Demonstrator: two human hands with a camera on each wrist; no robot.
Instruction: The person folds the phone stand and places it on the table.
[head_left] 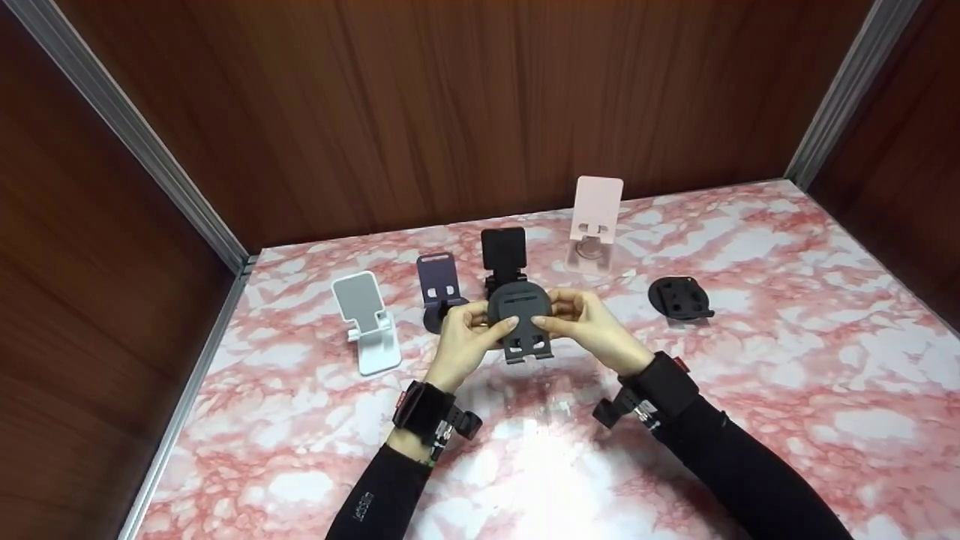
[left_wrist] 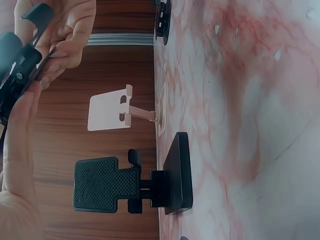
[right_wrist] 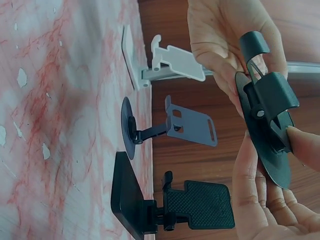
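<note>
Both hands hold a dark grey folding phone stand (head_left: 520, 304) in the air over the middle of the table. It is folded nearly flat, its round base behind the slotted plate with two hooked lips. My left hand (head_left: 465, 337) pinches its left edge, thumb on the front. On the opposite edge my right hand (head_left: 596, 326) does likewise, with fingers curled behind the disc. The right wrist view shows the folded stand (right_wrist: 270, 125) edge-on, hooks outward. Just behind it stands a black phone stand (head_left: 504, 251) with a thick base, partly hidden in the head view.
Left of the hands stand a white phone stand (head_left: 367, 319) and a purple one (head_left: 439, 281). A pink phone stand (head_left: 596, 206) is at the back, and a black folded stand (head_left: 681, 298) lies flat at right. Wood panels (head_left: 450, 112) enclose the marbled table (head_left: 300, 450).
</note>
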